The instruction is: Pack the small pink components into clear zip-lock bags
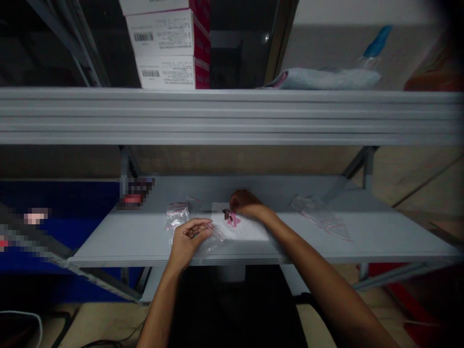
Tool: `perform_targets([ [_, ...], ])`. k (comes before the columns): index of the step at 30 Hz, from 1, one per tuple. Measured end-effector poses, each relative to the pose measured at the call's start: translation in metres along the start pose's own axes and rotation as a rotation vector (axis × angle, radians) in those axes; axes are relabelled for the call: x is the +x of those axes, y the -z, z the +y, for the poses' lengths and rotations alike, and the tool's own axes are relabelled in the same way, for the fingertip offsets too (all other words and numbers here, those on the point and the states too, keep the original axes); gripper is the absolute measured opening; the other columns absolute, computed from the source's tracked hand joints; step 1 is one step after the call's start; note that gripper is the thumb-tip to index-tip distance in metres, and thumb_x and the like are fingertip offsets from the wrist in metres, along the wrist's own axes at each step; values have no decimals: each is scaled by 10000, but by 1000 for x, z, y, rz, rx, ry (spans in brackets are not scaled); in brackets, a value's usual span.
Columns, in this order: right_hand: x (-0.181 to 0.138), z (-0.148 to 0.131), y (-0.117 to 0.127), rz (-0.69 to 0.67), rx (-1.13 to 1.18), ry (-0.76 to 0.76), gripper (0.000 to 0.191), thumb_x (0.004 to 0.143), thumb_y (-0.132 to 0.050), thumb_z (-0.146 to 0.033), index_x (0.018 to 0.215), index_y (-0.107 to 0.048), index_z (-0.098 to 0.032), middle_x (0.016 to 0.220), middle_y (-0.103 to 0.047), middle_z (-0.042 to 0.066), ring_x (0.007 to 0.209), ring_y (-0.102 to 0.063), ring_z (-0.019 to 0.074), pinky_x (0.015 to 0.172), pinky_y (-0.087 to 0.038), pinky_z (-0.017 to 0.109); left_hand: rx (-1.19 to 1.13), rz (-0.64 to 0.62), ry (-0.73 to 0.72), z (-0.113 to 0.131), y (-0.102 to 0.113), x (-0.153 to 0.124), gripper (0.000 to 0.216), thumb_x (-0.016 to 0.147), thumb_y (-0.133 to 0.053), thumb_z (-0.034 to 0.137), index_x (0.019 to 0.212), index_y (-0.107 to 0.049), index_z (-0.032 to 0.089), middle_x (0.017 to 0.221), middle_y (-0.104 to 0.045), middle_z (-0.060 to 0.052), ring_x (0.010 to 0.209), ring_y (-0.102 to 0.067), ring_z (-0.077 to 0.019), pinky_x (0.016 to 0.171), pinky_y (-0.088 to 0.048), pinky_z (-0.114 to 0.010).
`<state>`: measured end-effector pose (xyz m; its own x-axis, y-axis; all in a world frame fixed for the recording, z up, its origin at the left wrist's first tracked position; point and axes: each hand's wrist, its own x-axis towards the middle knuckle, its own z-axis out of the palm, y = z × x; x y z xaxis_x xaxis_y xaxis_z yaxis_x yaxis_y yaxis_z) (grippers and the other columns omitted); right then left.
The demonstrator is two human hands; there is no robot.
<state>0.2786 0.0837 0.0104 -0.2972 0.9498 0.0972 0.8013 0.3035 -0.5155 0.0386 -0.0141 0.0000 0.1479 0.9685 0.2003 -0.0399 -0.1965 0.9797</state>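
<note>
My left hand [188, 239] is curled round a small clear zip bag [212, 239] at the front of the grey work shelf [380, 232]. My right hand [246, 204] reaches further in, its fingers bent down onto a little heap of small dark and pink parts [231, 218] that lies on a white sheet [242, 227]. Whether the fingers pinch a part is hidden. Several more clear zip bags with red strips [177, 212] lie just left of the heap.
A larger clear plastic bag [321, 216] lies on the shelf to the right. An upper shelf rail [232, 116] runs across above, carrying stacked white and red boxes [168, 46] and a folded cloth [326, 78]. Blue bins sit at the left.
</note>
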Motion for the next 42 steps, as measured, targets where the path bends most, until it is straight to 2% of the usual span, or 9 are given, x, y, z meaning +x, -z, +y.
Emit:
perform_targets([
  [9, -7, 13, 5, -14, 195, 71, 154, 710, -632, -81, 777, -747, -158, 753, -742, 45, 639, -647, 135, 583, -475, 210, 16, 35, 15, 0, 2, 0, 259, 709, -809, 267, 932, -749, 151, 919, -781, -91, 843, -727, -205, 813, -563, -315],
  [12, -18, 12, 11, 34, 442, 109, 133, 731, -648, -118, 822, -743, -139, 790, -741, 65, 699, -661, 146, 639, -496, 227, 31, 32, 7, 1, 1, 0, 261, 714, -805, 270, 939, -746, 151, 926, -782, -94, 854, -730, -208, 832, -564, -327],
  [18, -65, -34, 1, 143, 792, 192, 263, 849, -662, -364, 991, -727, -152, 967, -731, 96, 820, -675, 172, 732, -530, 288, 66, -14, 17, 4, -5, -1, 248, 710, -806, 265, 923, -746, 153, 939, -784, -100, 858, -738, -220, 862, -569, -356],
  [24, -85, -71, -17, 315, 595, 287, 148, 869, -676, -311, 846, -754, -188, 809, -712, 44, 699, -625, 150, 638, -479, 255, 95, 19, 0, 7, -5, -1, 199, 692, -813, 258, 855, -753, 160, 899, -787, -91, 848, -743, -233, 825, -594, -355],
  [28, -87, -68, -16, 225, 599, 354, 158, 887, -663, -325, 872, -762, -203, 870, -732, 51, 806, -666, 172, 723, -513, 280, 103, 6, -5, 7, -4, -1, 194, 697, -809, 256, 857, -754, 162, 893, -786, -90, 840, -745, -236, 822, -599, -361],
  [31, -85, -55, -9, 193, 650, 376, 212, 929, -601, -342, 921, -763, -204, 980, -735, 67, 920, -678, 184, 825, -523, 309, 100, -11, -2, 6, -5, -1, 200, 716, -799, 257, 882, -753, 156, 915, -784, -99, 852, -743, -234, 837, -591, -360],
  [36, -62, -9, -4, 404, 423, 193, 221, 933, -534, -216, 970, -749, -181, 987, -736, 93, 945, -669, 202, 882, -500, 345, 65, -8, -8, 4, -5, -2, 253, 723, -803, 273, 931, -735, 147, 900, -782, -100, 821, -745, -220, 818, -588, -348],
  [39, -48, 13, -7, 352, 244, 244, 305, 876, -498, -66, 1007, -744, -190, 1030, -724, 87, 972, -654, 187, 913, -485, 344, 59, -5, -6, 3, -5, -2, 256, 739, -792, 293, 940, -731, 147, 883, -781, -94, 804, -746, -218, 805, -593, -350],
  [42, -41, 19, -12, 271, 139, 301, 303, 869, -503, -50, 971, -753, -187, 1002, -722, 80, 943, -654, 174, 895, -487, 317, 53, 1, -5, 1, -4, -1, 245, 748, -787, 289, 943, -733, 151, 895, -780, -89, 800, -746, -213, 798, -597, -344],
])
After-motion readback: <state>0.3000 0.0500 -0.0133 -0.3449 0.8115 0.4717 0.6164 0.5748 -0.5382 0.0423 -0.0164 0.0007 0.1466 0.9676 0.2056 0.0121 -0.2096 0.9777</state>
